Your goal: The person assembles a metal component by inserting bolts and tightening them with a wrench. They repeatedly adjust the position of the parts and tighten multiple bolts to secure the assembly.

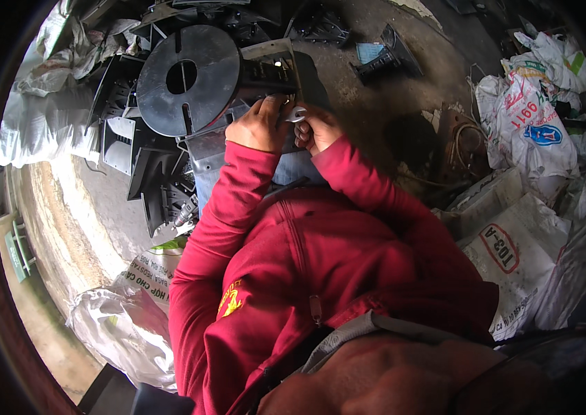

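My right hand (319, 130) is closed on a silver open-end wrench (296, 115), whose jaw points toward my other hand. Close beside it, my left hand (259, 124) has its fingers curled at the near end of a dark metal part (265, 75). What those fingers pinch is hidden from view. Joined to or resting against that part on its left is a large round black plate (213, 69) with a centre hole and narrow slots. Both hands meet just above my lap.
Black metal brackets (161, 173) are piled at the left, with a drill-like tool (185, 211) by them. Another black bracket (386, 59) lies on the floor ahead. White printed sacks (524, 128) stand at the right, and a crumpled white sack (123, 332) lies lower left.
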Action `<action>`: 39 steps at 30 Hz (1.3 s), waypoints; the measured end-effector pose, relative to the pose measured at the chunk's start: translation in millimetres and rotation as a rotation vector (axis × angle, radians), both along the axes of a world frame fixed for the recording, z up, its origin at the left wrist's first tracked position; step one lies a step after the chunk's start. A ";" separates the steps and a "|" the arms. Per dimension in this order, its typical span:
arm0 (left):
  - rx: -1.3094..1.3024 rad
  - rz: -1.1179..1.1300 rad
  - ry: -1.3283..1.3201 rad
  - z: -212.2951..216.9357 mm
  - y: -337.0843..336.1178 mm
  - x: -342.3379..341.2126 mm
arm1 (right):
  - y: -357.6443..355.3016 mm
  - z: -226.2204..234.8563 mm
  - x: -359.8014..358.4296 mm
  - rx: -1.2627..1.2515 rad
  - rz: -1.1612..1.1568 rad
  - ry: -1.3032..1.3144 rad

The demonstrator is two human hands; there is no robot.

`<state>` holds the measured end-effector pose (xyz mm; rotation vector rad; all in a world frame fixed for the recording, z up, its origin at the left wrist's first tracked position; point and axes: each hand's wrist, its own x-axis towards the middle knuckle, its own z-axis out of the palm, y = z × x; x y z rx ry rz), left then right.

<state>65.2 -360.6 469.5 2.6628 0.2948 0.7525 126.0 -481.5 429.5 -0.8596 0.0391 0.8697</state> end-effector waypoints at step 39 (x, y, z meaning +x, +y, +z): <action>-1.761 -0.351 0.734 -10.0 -28.0 -8.0 | -19.9 -23.5 37.7 0.158 0.477 0.240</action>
